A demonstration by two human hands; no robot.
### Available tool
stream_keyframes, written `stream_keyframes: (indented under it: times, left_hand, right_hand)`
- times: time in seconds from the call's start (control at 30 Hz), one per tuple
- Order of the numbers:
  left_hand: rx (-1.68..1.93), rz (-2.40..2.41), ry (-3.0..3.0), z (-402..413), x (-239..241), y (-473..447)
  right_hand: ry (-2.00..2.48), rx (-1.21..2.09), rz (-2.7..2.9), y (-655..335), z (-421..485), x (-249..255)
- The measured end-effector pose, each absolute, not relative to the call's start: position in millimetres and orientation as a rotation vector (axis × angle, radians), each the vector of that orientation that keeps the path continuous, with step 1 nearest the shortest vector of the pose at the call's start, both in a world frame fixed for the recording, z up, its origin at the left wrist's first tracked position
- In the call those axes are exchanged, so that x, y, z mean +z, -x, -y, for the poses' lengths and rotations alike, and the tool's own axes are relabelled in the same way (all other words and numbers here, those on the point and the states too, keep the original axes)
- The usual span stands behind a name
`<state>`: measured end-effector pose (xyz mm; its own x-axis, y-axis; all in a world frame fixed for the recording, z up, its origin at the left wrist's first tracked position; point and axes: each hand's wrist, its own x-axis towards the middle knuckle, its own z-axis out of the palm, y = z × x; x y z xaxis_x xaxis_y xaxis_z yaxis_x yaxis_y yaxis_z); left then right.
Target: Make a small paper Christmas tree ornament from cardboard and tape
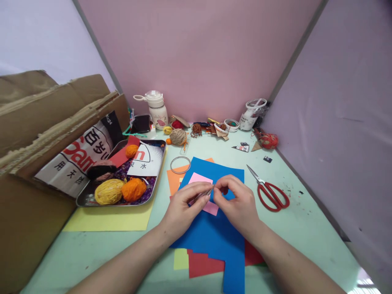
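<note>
My left hand [191, 204] is closed in a pinch on a small, thin, greyish piece that its fingers mostly hide. Close against its fingertips, my right hand [235, 200] pinches at the tip of that piece; what lies in its fingers is too small to name. A bit of dark red shows below the right fingers. Both hands are over a blue sheet [208, 232] with a cut, stepped lower edge. On that sheet lies a pink paper piece [211, 208], partly covered by my left hand. Red-handled scissors [272, 196] lie to the right of my right hand, blades spread.
At the left, a metal tray [116, 206] holds yarn balls and paper, beside cardboard [61, 106]. A ring [180, 171] lies near orange paper [173, 179]. Along the back stand a bottle [157, 112], a jar [248, 118] and yarn balls [178, 137]. A small black card [267, 159] lies right.
</note>
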<state>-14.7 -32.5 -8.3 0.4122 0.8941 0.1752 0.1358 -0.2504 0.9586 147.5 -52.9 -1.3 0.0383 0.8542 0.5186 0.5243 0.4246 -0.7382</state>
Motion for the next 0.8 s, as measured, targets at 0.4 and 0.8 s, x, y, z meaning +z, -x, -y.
stream_keyframes:
  times: [0.4,0.8]
  left_hand:
    - [0.849,-0.903,-1.417,33.2,-1.6,12.3]
    - [0.851,-0.921,-1.371,31.5,0.2,14.6]
  right_hand:
    - [1.309,0.450,1.553,-150.2,52.1,-0.5]
    - [1.216,1.148,1.182,-153.1,47.0,4.6]
